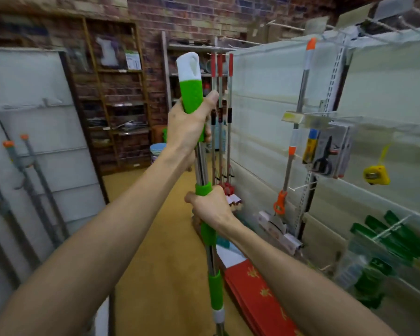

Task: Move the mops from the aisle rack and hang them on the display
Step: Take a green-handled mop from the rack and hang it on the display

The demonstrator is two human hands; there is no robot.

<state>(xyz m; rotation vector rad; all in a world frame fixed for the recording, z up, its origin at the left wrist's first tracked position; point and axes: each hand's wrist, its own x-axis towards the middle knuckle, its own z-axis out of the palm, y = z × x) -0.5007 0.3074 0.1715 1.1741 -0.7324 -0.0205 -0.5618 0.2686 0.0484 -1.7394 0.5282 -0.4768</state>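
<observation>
I hold a green-and-white mop (pixel 192 93) upright in the middle of the aisle, its metal pole running down out of view. My left hand (pixel 187 127) grips the green handle near the white top end. My right hand (pixel 211 209) is closed around the pole lower down, at a green collar. On the white slatted display (pixel 264 112) to the right hangs an orange-tipped mop (pixel 301 98). Three red-handled mops (pixel 221 112) hang further back. Grey poles with orange tips (pixel 32 180) lean on the rack at the left.
Scissors (pixel 325 156), a yellow tape measure (pixel 376 174) and green packaged items (pixel 386 241) hang on the display at the right. Red flat packs (pixel 255 289) lie on the floor by its base. Wooden shelves (pixel 121 112) and a brick wall close the aisle's far end.
</observation>
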